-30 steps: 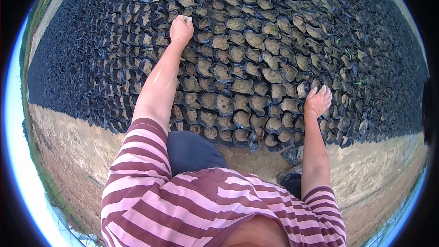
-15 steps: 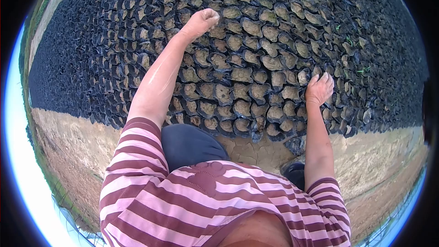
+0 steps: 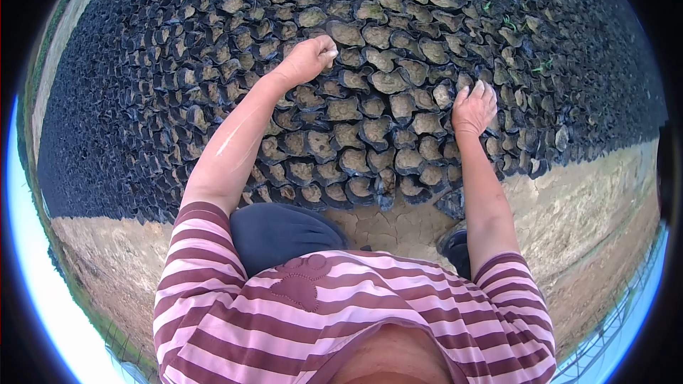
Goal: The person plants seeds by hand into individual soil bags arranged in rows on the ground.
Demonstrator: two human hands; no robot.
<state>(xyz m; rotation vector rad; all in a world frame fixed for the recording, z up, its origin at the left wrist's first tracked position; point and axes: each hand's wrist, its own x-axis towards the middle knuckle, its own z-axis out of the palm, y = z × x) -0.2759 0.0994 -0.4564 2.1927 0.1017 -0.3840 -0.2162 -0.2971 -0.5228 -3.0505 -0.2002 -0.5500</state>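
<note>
A wide bed of black nursery bags (image 3: pixel 370 131) filled with soil spreads in front of me. My left hand (image 3: pixel 307 60) reaches far out over the bags with its fingers pinched together; whether something small sits between the fingertips I cannot tell. My right hand (image 3: pixel 473 108) rests on the rim of a soil-filled bag (image 3: pixel 442 94) near the bed's right part, fingers spread over it. I am crouched in a pink and maroon striped shirt.
Bare cracked earth (image 3: pixel 590 192) borders the bed's near edge, under my knees and to both sides. A few tiny green seedlings (image 3: pixel 542 66) show in bags at the far right. A wire fence (image 3: pixel 612 341) runs along the lower right.
My left hand swung from the far left toward the middle of the bed and lowered. My right hand shifted slightly left and forward onto another bag. The view tilted.
</note>
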